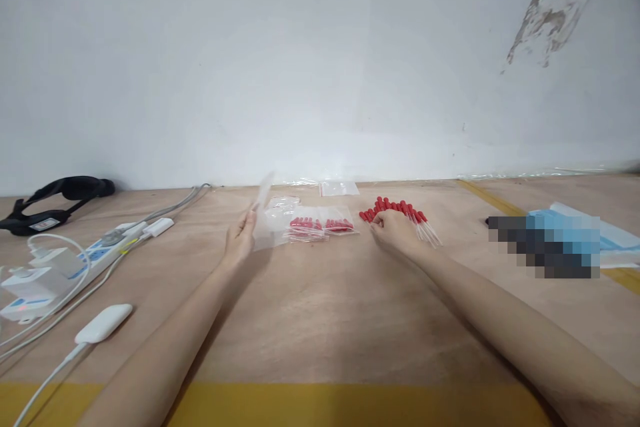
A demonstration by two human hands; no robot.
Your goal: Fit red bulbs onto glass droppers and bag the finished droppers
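Observation:
My left hand [243, 234] is closed on the edge of a thin clear plastic bag [264, 192], which stands up blurred from the fingers. My right hand [393, 230] is at the near left of a pile of red-tipped sticks [395, 206] with thin whitish stems. Its fingers look pinched together low against the pile, and what they hold is hidden. Between the hands lie clear bags [306, 228] with red-tipped sticks inside, next to another filled bag [341, 224]. A flat zip bag [340, 188] rests farther back.
On the left are a white power strip [103, 250] with plugs and cables, a white charger [104, 324] and a black strap-like item [60, 204]. At right, blue face masks [570, 230] lie beside a pixelated dark object [545, 247]. A white wall [300, 67] rises behind.

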